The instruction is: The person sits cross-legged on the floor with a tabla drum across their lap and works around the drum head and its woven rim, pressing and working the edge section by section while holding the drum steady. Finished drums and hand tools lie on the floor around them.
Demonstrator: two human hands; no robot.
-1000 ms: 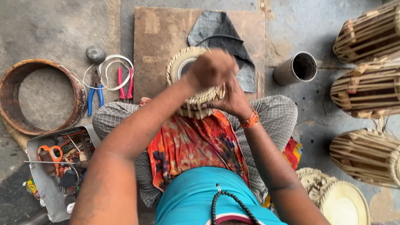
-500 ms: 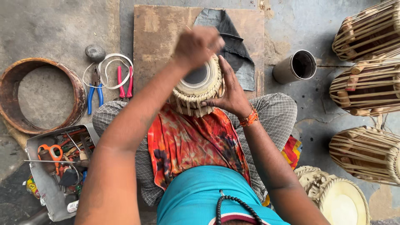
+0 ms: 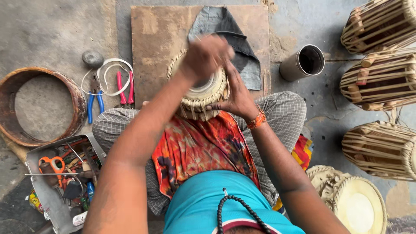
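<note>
Head view: blurred left hand [image 3: 207,56] hides drum [image 3: 203,93] top, perhaps gripping.

Drum [image 3: 203,93]: small hand drum, pale skin head facing up, rim of woven tan lacing with straps running down its sides. Sits tilted on an orange patterned cloth over the person's lap, at the near edge of a brown board. Head partly hidden; centre patch unclear.
</note>
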